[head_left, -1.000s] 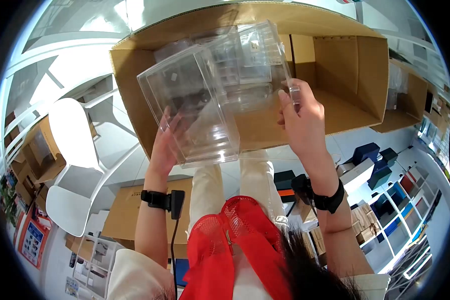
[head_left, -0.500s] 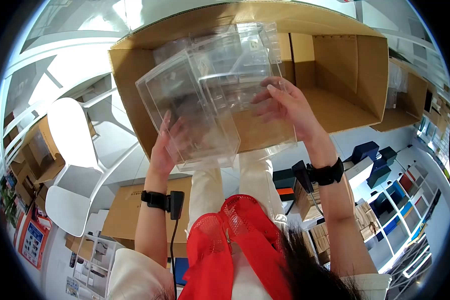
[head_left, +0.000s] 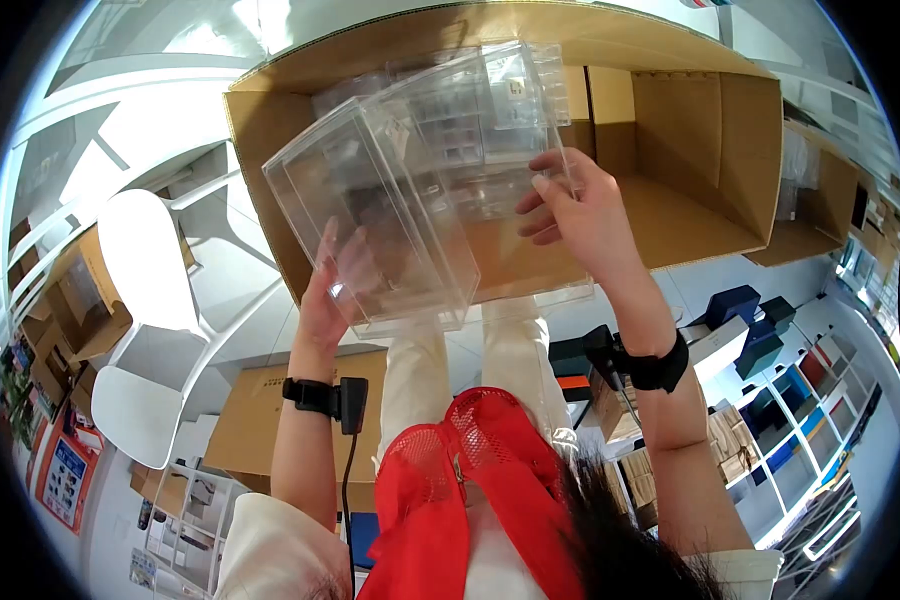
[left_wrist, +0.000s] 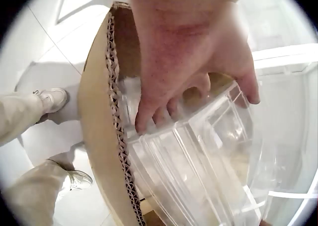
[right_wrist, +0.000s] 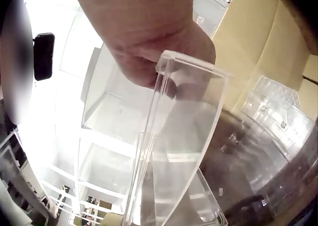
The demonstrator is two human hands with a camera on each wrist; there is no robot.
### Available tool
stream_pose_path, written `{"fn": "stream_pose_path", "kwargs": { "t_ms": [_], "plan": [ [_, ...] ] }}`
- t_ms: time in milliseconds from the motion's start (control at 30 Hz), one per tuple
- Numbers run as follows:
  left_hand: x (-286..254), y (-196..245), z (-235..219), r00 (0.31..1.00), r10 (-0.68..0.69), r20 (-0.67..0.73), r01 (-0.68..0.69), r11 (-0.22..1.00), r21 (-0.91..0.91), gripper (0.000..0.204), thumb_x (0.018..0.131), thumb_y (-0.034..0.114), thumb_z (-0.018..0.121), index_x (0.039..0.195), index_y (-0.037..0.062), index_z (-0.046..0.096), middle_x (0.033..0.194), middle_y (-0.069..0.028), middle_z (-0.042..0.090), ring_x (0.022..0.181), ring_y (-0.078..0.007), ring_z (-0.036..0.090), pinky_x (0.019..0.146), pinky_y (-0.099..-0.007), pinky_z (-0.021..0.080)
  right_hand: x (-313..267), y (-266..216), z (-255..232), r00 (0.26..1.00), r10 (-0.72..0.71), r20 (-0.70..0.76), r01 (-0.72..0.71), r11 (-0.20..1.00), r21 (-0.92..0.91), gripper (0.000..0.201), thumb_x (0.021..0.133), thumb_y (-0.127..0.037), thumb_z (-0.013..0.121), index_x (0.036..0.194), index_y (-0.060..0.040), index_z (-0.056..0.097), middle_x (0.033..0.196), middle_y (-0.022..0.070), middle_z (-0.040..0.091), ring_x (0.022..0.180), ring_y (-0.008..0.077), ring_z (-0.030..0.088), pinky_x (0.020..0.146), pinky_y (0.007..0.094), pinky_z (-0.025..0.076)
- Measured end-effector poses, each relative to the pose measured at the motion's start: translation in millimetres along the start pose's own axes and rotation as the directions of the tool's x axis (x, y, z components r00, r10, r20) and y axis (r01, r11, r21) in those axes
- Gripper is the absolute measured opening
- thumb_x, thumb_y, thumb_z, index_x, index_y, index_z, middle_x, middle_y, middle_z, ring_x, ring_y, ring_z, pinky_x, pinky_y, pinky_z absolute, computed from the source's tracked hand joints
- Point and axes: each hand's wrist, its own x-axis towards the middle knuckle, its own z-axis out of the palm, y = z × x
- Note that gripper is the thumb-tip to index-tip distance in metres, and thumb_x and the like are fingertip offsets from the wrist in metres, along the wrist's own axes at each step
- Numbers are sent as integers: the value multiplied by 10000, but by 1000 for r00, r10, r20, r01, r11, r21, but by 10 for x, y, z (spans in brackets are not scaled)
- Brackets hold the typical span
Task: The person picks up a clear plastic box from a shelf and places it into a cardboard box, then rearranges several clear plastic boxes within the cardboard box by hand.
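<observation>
A clear plastic box is tilted over the front of a large cardboard carton. My left hand holds its near left side; in the left wrist view the fingers bend over the rim, thumb spread apart. From the box a wide clear panel reaches to the right. My right hand is at that panel's right edge, its fingers loosely bent and overlapping the edge. In the right wrist view, part of this hand shows through the clear plastic. More clear plastic cases lie inside the carton, behind the box.
A white chair stands to the left. Another carton with clear wrapping is beyond the large one on the right. A flattened-looking cardboard box lies near the left forearm. Dark boxes and white shelving are at the right.
My right hand has let go of the panel's right edge, moved slightly left with spread fingers, then bent them a little at the edge. The left hand keeps its hold on the box.
</observation>
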Motion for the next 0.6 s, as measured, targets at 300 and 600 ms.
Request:
{"fn": "stream_pose_path", "kwargs": {
  "t_ms": [300, 600],
  "plan": [
    [-5, -57, -69, 999, 12, 42, -13, 1000, 19, 703, 880, 456, 466, 1435, 205, 115, 1427, -159, 257, 1278, -311, 305, 1002, -486, 319, -51, -28, 109, 982, -86, -167, 57, 983, -173, 179, 824, -57, 530, 990, 6, 554, 696, 160, 632, 585, 250, 645, 540, 322, 505],
    [32, 7, 58, 999, 8, -37, -4, 995, 103, 796, 840, 445, 542, 1438, 202, 78, 1442, -144, 199, 1276, -303, 298, 997, -465, 323, -147, 54, 163, 930, -270, -251, 129, 876, -464, 199, 808, -55, 532, 1002, -13, 548, 672, 162, 620, 630, 297, 625, 570, 358, 489]
  ]
}}
